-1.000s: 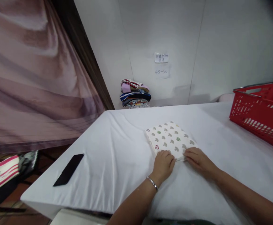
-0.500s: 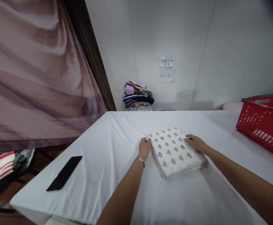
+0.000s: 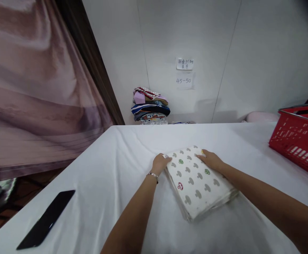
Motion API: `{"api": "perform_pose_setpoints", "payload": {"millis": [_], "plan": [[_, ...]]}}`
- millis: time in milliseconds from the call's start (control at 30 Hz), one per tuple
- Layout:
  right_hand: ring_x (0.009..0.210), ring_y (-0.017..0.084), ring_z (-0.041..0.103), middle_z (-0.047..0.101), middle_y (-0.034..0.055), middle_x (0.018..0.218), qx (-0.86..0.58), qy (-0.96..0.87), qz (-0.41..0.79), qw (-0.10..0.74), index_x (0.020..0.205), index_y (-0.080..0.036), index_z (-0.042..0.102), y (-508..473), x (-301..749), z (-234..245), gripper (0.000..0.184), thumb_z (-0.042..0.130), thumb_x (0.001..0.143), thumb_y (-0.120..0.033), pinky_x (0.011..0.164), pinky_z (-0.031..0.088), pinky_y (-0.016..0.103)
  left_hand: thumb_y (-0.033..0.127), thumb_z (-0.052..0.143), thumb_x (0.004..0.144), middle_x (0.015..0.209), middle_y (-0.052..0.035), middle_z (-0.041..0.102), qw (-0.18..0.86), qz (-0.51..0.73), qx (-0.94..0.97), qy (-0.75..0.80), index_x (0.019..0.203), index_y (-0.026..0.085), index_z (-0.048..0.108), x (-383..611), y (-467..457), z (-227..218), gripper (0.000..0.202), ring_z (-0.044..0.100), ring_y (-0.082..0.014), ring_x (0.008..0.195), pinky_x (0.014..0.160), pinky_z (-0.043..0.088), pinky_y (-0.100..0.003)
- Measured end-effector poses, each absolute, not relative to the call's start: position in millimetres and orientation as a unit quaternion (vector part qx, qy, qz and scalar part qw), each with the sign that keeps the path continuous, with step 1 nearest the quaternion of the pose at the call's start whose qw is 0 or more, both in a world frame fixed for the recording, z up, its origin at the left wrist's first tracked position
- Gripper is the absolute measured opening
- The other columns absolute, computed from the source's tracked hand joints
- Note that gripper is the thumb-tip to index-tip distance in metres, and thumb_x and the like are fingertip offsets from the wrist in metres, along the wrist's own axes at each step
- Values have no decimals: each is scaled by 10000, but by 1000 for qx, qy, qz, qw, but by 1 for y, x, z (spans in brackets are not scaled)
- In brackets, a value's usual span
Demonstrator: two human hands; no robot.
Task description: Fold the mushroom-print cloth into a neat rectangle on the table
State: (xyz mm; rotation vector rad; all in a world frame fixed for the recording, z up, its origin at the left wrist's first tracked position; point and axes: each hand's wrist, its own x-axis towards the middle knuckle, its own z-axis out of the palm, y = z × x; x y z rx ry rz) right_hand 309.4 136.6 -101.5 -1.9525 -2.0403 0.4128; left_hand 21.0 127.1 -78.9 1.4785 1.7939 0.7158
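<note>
On the white-draped table, your left hand grips the far-left corner of the square-folded, mushroom-printed white cloth; your right hand covers its far-right corner, finger closure unclear. Likely positioning; next move calls for keeping layers aligned.

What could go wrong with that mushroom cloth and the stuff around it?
The left hand and right hand are at the folded cloth's far corners, so its near layers might slip out of line. The flat black object lies near the table's left edge; a bump could knock it off.
</note>
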Motion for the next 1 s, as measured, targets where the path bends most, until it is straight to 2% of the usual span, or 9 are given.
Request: {"api": "perform_pose_setpoints", "payload": {"millis": [167, 300, 400, 500, 567, 633, 733, 867, 1000], "plan": [[1158, 280, 495, 498, 95, 1325, -598, -762, 166, 184, 1335, -200, 421, 163, 277, -78, 657, 411, 819, -605, 942, 387, 363, 421, 641, 664, 782, -25, 662, 355, 390, 514, 677, 805, 179, 589, -14, 98, -76, 284, 606, -169, 719, 612, 440, -250], [1171, 287, 481, 493, 101, 1328, -570, -798, 160, 114, 1347, -198, 404, 181, 238, -76, 646, 409, 830, -586, 939, 381, 364, 446, 601, 702, 787, -46, 656, 272, 305, 529, 744, 795, 181, 581, -40, 76, -82, 281, 599, -192, 735, 644, 433, -282], [1134, 292, 507, 523, 122, 1290, -578, -800, 147, 60, 1337, -192, 413, 183, 225, -80, 629, 334, 857, -590, 897, 401, 372, 450, 551, 748, 916, -77, 656, 207, 234, 567, 762, 901, 181, 591, -44, 71, -80, 312, 597, -219, 838, 732, 434, -312], [1128, 305, 503, 533, 153, 1261, -593, -798, 92, 56, 1335, -172, 405, 174, 223, -80, 615, 307, 873, -566, 885, 400, 404, 341, 518, 786, 1123, -115, 601, 125, 203, 624, 744, 1091, 158, 562, -33, 75, -69, 358, 532, -240, 1053, 886, 397, -332], [1209, 306, 425, 478, 164, 1318, -581, -809, 28, 84, 1338, -157, 399, 162, 221, -80, 596, 299, 887, -534, 948, 346, 433, 281, 474, 818, 1247, -127, 532, 72, 205, 679, 701, 1189, 148, 516, -20, 81, -63, 396, 441, -235, 1187, 992, 324, -344], [1307, 286, 290, 367, 141, 1414, -539, -834, -18, 113, 1351, -167, 382, 148, 218, -84, 597, 287, 892, -536, 1029, 248, 451, 325, 448, 845, 1357, -116, 440, 47, 203, 722, 660, 1251, 171, 471, -6, 86, -63, 434, 335, -242, 1284, 1063, 233, -389], [1360, 248, 174, 268, 102, 1473, -499, -860, -8, 110, 1372, -195, 354, 130, 215, -96, 614, 237, 894, -562, 1068, 175, 465, 447, 424, 848, 1434, -103, 339, 68, 160, 740, 650, 1313, 200, 405, 6, 92, -76, 527, 245, -272, 1336, 1089, 154, -464], [1369, 233, 150, 252, 93, 1479, -500, -861, 23, 92, 1385, -201, 339, 125, 218, -108, 622, 207, 896, -563, 1070, 174, 479, 507, 327, 863, 1453, -114, 299, 91, 135, 732, 662, 1356, 183, 355, 8, 94, -96, 591, 255, -279, 1332, 1084, 154, -482], [1370, 233, 144, 249, 90, 1480, -500, -860, 32, 91, 1388, -210, 334, 129, 217, -105, 626, 219, 890, -570, 1075, 166, 479, 518, 318, 857, 1456, -95, 298, 97, 139, 728, 665, 1360, 210, 350, 6, 95, -98, 591, 260, -271, 1329, 1086, 146, -477]]}}
